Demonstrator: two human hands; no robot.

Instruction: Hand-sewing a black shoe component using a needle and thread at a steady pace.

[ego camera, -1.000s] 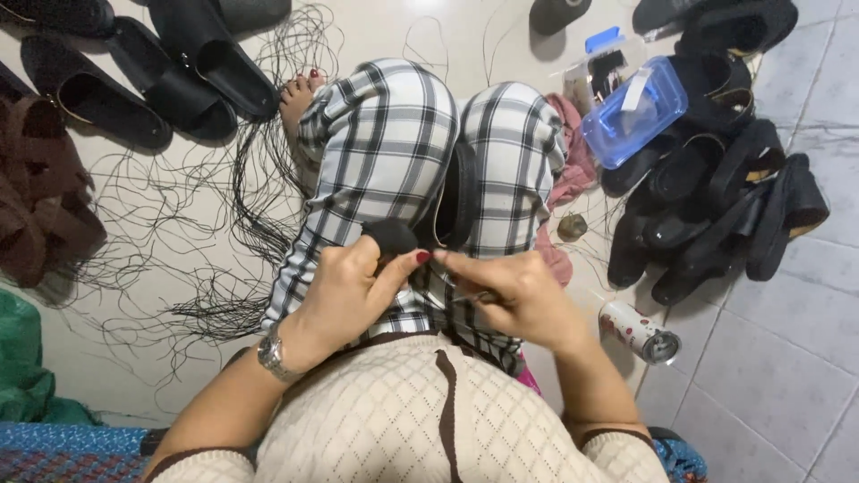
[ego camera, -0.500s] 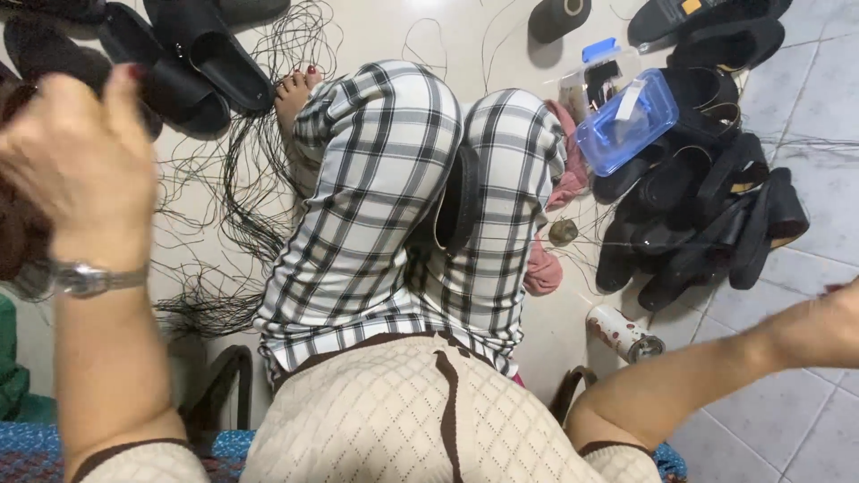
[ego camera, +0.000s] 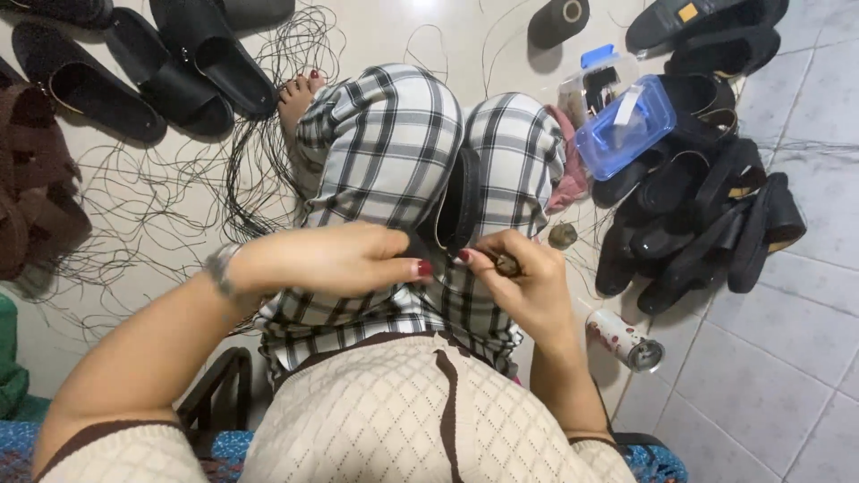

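Note:
A black sandal [ego camera: 458, 206] stands on edge, wedged between my knees in plaid trousers. My left hand [ego camera: 335, 259] hovers over my left thigh, fingers stretched toward the sandal's near end, fingertips close to my right hand. My right hand [ego camera: 523, 277] is closed around a small dark tool [ego camera: 506, 265] right at the sandal's near end. Thin black thread runs from the sandal area; whether my left fingers pinch it is too fine to tell.
Loose black thread [ego camera: 179, 197] is strewn over the floor at left. Black sandals [ego camera: 206, 54] lie top left, brown ones [ego camera: 36, 188] far left, a pile of black sandals [ego camera: 698, 215] at right. A blue-lidded plastic box [ego camera: 625, 125], a black thread spool [ego camera: 557, 20] and a small can [ego camera: 626, 340] sit nearby.
Both arms were flung wide apart half a second ago; now both hands are back together at the sandal's near end between my knees.

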